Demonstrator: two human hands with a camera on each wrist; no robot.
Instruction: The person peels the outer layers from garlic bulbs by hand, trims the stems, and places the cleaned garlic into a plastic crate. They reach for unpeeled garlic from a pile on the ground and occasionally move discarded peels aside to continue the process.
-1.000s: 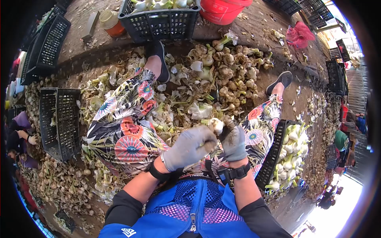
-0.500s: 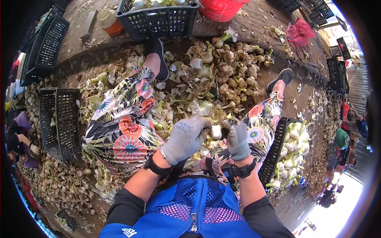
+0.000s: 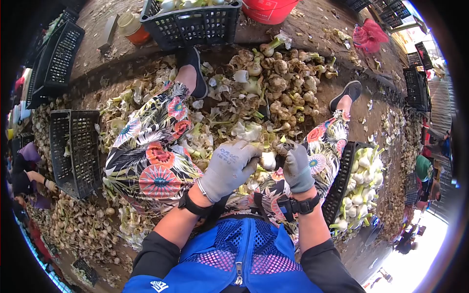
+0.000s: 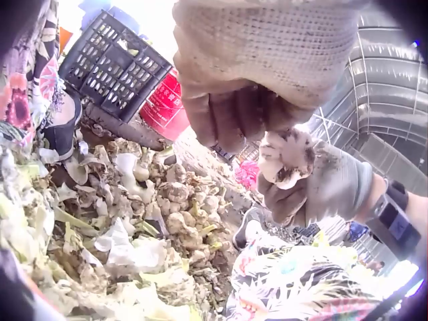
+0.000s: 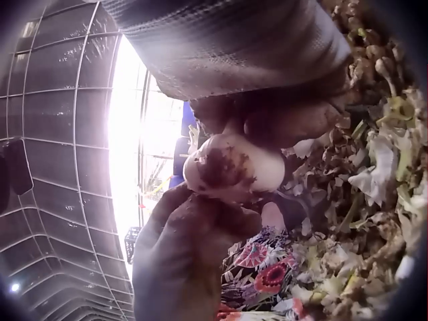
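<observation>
Between my two gloved hands is a white garlic bulb [image 3: 268, 160], its brown, dirty root side facing the right wrist camera. My left hand [image 3: 228, 168] grips the bulb from one side, with fingers curled. Opposite it, my right hand [image 3: 298, 168] has its fingers and thumb bent against the bulb. In the left wrist view the bulb [image 4: 286, 158] shows under the left knuckles, against the right fingers. The right wrist view has the bulb [image 5: 234, 167] between both gloves. Dark soil stains the glove fingertips.
Unpeeled garlic [image 3: 293, 93] and loose skins [image 3: 224, 117] lie between the feet. A crate of white garlic [image 3: 359, 188] stands beside the right leg, an upright black crate [image 3: 75, 151] to the left. Ahead are another garlic crate [image 3: 190, 29] and a red bucket [image 3: 271, 10].
Both hands have turned a little around the garlic bulb, which hangs slightly lower between them. The right hand has shifted slightly to the right over the last second.
</observation>
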